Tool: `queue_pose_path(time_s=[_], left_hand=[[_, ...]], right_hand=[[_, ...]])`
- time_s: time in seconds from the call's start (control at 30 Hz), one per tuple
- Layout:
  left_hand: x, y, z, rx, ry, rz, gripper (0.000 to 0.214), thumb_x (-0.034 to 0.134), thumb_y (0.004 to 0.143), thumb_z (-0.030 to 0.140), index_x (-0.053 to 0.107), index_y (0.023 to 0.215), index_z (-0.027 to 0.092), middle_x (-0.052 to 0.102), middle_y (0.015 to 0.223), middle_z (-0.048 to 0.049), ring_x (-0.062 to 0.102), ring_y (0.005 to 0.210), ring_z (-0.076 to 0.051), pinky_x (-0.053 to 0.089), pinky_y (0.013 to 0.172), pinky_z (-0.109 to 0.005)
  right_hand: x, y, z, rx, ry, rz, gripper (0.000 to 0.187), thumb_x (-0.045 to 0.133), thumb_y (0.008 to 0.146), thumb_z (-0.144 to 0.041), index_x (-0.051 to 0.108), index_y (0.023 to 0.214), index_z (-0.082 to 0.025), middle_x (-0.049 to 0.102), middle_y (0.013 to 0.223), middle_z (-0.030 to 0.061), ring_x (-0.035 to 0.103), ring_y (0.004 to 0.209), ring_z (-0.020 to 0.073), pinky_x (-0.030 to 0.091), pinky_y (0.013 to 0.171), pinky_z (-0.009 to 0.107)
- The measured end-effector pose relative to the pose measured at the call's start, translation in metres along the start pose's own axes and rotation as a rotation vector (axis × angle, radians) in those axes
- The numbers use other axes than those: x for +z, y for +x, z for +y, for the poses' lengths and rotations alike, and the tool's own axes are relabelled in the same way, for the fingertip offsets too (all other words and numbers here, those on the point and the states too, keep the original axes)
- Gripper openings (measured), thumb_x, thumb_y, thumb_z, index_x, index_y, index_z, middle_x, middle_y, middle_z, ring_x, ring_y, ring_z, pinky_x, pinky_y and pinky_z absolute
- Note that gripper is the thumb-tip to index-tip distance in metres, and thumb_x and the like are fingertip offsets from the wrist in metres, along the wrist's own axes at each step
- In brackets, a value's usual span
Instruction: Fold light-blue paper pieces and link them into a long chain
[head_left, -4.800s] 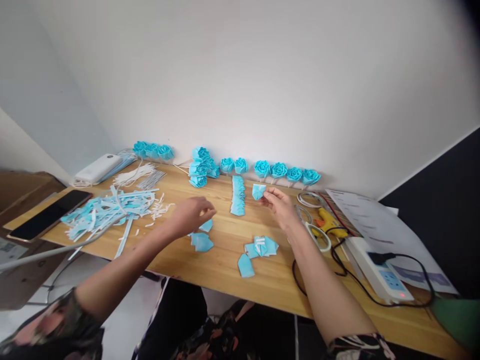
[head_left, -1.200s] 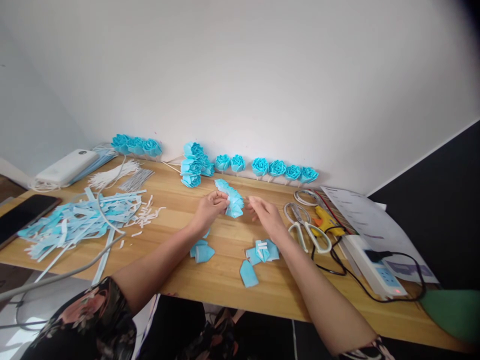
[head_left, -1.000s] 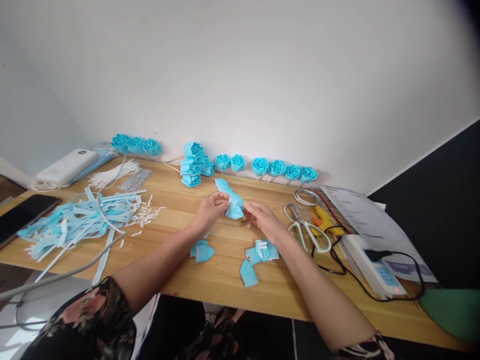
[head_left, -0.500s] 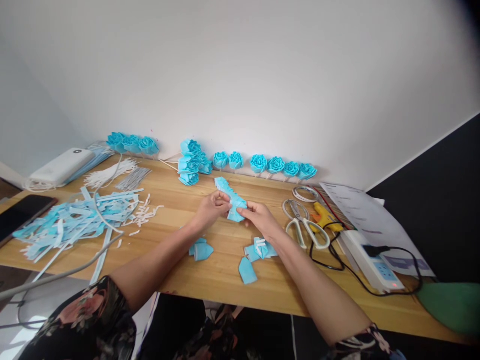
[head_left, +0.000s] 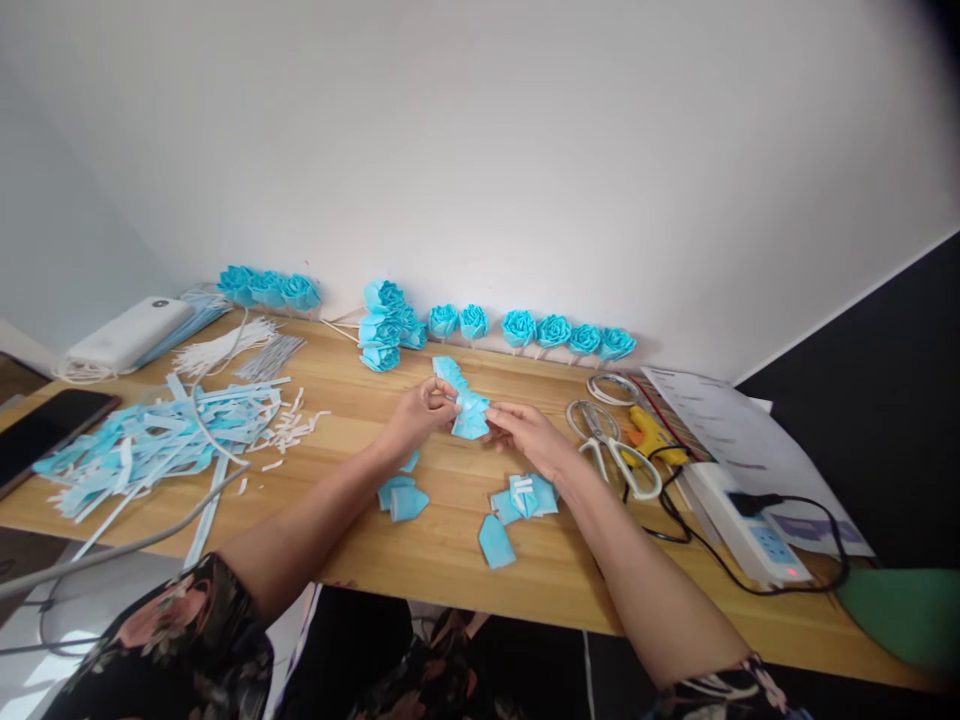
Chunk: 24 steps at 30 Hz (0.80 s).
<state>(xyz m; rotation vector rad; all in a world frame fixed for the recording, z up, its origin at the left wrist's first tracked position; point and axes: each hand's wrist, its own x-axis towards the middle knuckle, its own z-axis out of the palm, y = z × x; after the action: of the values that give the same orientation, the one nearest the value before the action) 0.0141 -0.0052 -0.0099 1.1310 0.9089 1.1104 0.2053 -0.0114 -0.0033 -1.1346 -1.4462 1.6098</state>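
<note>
Fingers point(head_left: 511, 416) either side of blue petals point(head_left: 470, 416)

From my remote view, the bench point(head_left: 352, 415) spans the frame. At centre, I locate the petal stack point(head_left: 471, 415) between the left hand point(head_left: 418, 412) and the right hand point(head_left: 523, 430). Behind it, flowers point(head_left: 553, 330) line the wall point(head_left: 480, 150). Toward the front edge, loose petals point(head_left: 407, 503) lie in two groups, left and right of centre. At frame left, I place the strip pile point(head_left: 165, 435): phone point(head_left: 52, 430) to its left, power bank point(head_left: 127, 335) behind. At frame right: scissors point(head_left: 602, 433), glue gun point(head_left: 652, 432) right of these, power strip point(head_left: 754, 540) farther right.
</note>
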Motion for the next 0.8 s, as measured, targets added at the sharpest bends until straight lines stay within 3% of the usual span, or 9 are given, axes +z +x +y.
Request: queue_pose_path(time_s=[0.27, 0.43, 0.57, 0.7, 0.8], left_hand=[[0.0015, 0.0, -0.0034, -0.006, 0.0, -0.013, 0.038, 0.076, 0.063, 0.029, 0.052, 0.089, 0.015, 0.062, 0.059, 0.0033, 0.057, 0.051, -0.009, 0.045, 0.055, -0.022], [0.0006, -0.0001, 0.003, -0.116, -0.11, -0.06, 0.044, 0.073, 0.069, 0.046, 0.054, 0.094, 0.014, 0.067, 0.073, -0.0027, 0.064, 0.063, -0.013, 0.052, 0.063, -0.026], [0.0002, 0.0004, 0.0042, -0.176, 0.031, -0.087, 0.045, 0.07, 0.07, 0.051, 0.056, 0.087, 0.012, 0.064, 0.064, -0.0029, 0.06, 0.052, -0.011, 0.049, 0.052, -0.024], [-0.0012, 0.0013, 0.0029, -0.183, 0.125, -0.018, 0.044, 0.07, 0.07, 0.049, 0.049, 0.093, 0.017, 0.06, 0.056, 0.0022, 0.058, 0.044, -0.012, 0.042, 0.042, -0.02], [-0.0028, 0.0025, 0.0023, -0.217, 0.167, -0.053, 0.04, 0.062, 0.075, 0.054, 0.05, 0.08, 0.016, 0.06, 0.055, 0.0006, 0.058, 0.044, -0.012, 0.041, 0.041, -0.02]], right_hand=[[0.0045, -0.0003, -0.0019, -0.026, -0.093, 0.035, 0.033, 0.071, 0.07, -0.047, 0.063, 0.072, -0.015, 0.061, 0.065, 0.0004, 0.055, 0.059, 0.0111, 0.041, 0.054, 0.023], [0.0014, 0.0023, 0.0005, -0.041, -0.095, 0.109, 0.033, 0.07, 0.069, -0.047, 0.061, 0.069, -0.016, 0.062, 0.062, 0.0004, 0.055, 0.058, 0.0114, 0.041, 0.054, 0.023], [0.0009, 0.0021, 0.0003, -0.053, -0.126, 0.114, 0.033, 0.07, 0.07, -0.048, 0.061, 0.068, -0.016, 0.062, 0.062, 0.0003, 0.054, 0.057, 0.0111, 0.041, 0.054, 0.023], [0.0017, 0.0016, 0.0003, -0.061, -0.147, 0.118, 0.033, 0.069, 0.07, -0.048, 0.061, 0.069, -0.016, 0.061, 0.06, -0.0004, 0.054, 0.057, 0.011, 0.041, 0.054, 0.023], [0.0024, 0.0013, -0.0002, -0.072, -0.143, 0.128, 0.033, 0.069, 0.07, -0.048, 0.06, 0.069, -0.016, 0.06, 0.061, -0.0005, 0.053, 0.057, 0.011, 0.042, 0.053, 0.023]])
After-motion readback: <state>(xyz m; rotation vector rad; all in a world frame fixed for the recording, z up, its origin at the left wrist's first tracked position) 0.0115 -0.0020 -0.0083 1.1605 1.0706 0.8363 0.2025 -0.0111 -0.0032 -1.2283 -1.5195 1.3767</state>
